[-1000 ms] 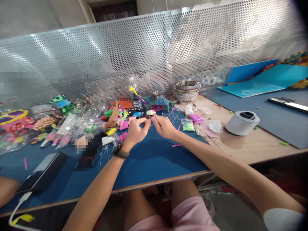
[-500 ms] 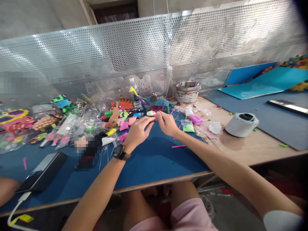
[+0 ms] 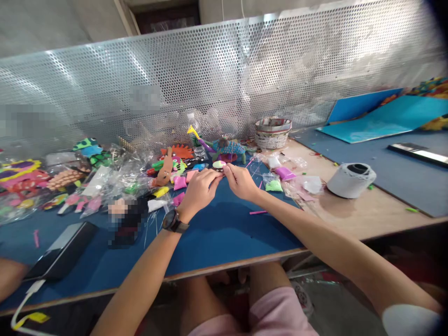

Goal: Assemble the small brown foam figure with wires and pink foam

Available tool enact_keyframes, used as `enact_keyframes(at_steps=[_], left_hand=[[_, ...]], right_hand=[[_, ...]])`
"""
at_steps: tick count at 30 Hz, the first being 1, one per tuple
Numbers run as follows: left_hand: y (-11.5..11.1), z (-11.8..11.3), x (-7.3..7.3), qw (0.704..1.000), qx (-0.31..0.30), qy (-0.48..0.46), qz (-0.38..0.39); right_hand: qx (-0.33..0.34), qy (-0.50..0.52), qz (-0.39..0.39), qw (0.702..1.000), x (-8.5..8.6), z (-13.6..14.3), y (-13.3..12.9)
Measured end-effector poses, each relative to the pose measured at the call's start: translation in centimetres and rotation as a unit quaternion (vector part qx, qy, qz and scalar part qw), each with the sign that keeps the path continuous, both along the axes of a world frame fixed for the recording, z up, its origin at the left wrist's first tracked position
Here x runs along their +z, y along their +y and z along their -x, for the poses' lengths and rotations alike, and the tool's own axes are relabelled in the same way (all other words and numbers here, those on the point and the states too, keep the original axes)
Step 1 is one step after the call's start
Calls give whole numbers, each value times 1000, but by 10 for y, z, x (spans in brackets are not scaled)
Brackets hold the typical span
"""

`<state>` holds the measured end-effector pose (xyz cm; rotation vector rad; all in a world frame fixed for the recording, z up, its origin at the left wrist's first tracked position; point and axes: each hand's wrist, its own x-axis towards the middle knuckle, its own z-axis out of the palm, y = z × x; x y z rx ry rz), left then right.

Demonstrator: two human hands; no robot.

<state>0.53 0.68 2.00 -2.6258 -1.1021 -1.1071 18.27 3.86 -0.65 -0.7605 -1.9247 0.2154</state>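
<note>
A small modelling-clay piece (image 3: 219, 164), pale green, white and pink with dark spots, sits at my fingertips above the blue tabletop. My left hand (image 3: 200, 190), with a dark watch on its wrist, has thumb and fingers pinched at the piece's near left side. At its right edge, my right hand (image 3: 241, 181) has its fingers curled and pinched. The fingers partly cover the underside of the piece. Behind it stands a blue spotted clay animal (image 3: 231, 148) with a yellow giraffe-like head (image 3: 192, 131) beside it. Bags of pink clay (image 3: 179, 182) and green clay (image 3: 273, 183) lie nearby.
Clay figures in plastic wrap (image 3: 115, 170) crowd the left. A power bank (image 3: 63, 252) with a white cable lies at front left, beside another person's arm (image 3: 10, 279). A woven basket (image 3: 273, 133), white roll (image 3: 352, 181) and blue folder (image 3: 381, 121) are on the right.
The clay piece has turned between my fingers, so dark spots now show on its near side. My right fingertips have shifted slightly left and down; both arms stay nearly in place.
</note>
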Motion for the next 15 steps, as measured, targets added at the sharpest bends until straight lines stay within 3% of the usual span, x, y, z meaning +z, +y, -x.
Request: enact_keyframes(at_steps=[5,10,13,15], left_hand=[[-2,-2,3,984,-46,-92,142],[1,0,7,921,-110,-152,341],[1,1,7,930,-110,-139,322],[0,1,7,966,-81,-113,220]], right_hand=[[1,-53,-28,998,1,-5,0],[-1,-89,-47,995,1,-7,1],[19,-72,-23,997,2,-6,1],[22,-41,-1,999,3,-5,2]])
